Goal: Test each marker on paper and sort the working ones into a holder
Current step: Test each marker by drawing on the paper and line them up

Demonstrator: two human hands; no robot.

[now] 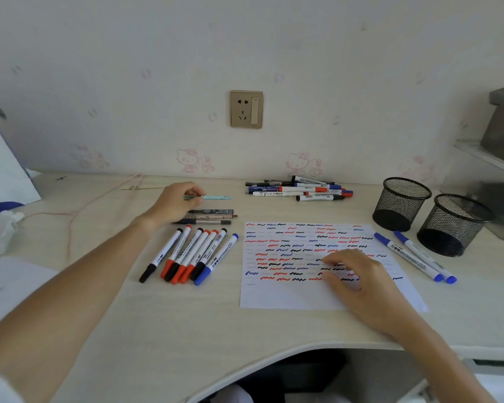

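Pale desk (186, 315) against a papered wall is carrying the work. Left hand (173, 203), at ten o'clock of the paper (288, 295), is pinching a teal pen (217, 197) between curled fingers. Right hand (358, 282) is resting on the scribbled paper, fingers relaxed, holding nothing. Step in hand, by judgement: fetching the next pen for testing. Next move is calling for carrying it to the bare strip at the paper's six o'clock. Row of markers (186, 254) is lying at nine o'clock, a pile (300, 189) at twelve, two blue markers (413, 257) and two mesh cups (428, 213) at three. Open room is remaining along the near desk edge.
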